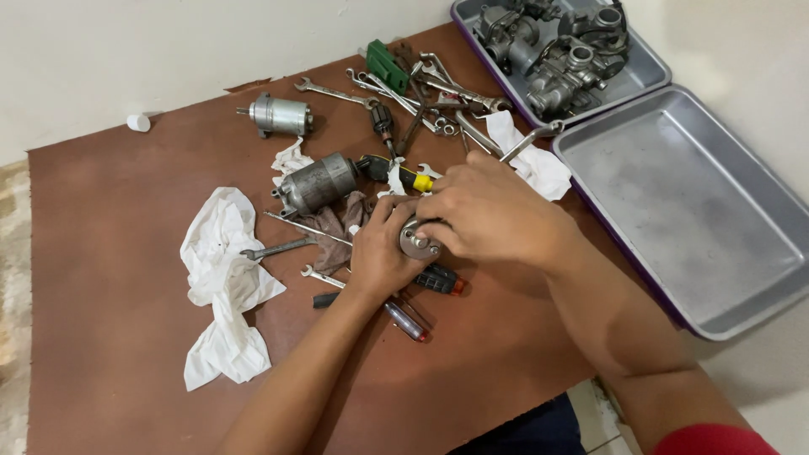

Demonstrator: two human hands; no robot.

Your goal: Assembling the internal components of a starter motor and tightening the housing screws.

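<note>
Both hands, left hand (381, 253) and right hand (484, 211), clamped around a small round metal part (419, 242), mostly hidden.

- A brown mat (109, 253) covers the floor, a small white cap (138, 123) just off its far left corner.
- A crumpled white cloth (223, 282) lies on the left of the mat.
- Two grey cylindrical motors: one (278, 115) near the far edge, the other (316, 183) closer in, beside a brownish rag (337, 223).
- A heap of wrenches (421, 93) sits beside a green tool (386, 66).
- An empty metal tray (699, 211) lies on the right; another tray (480, 50) behind it holds grey carburettor parts (556, 46).
</note>
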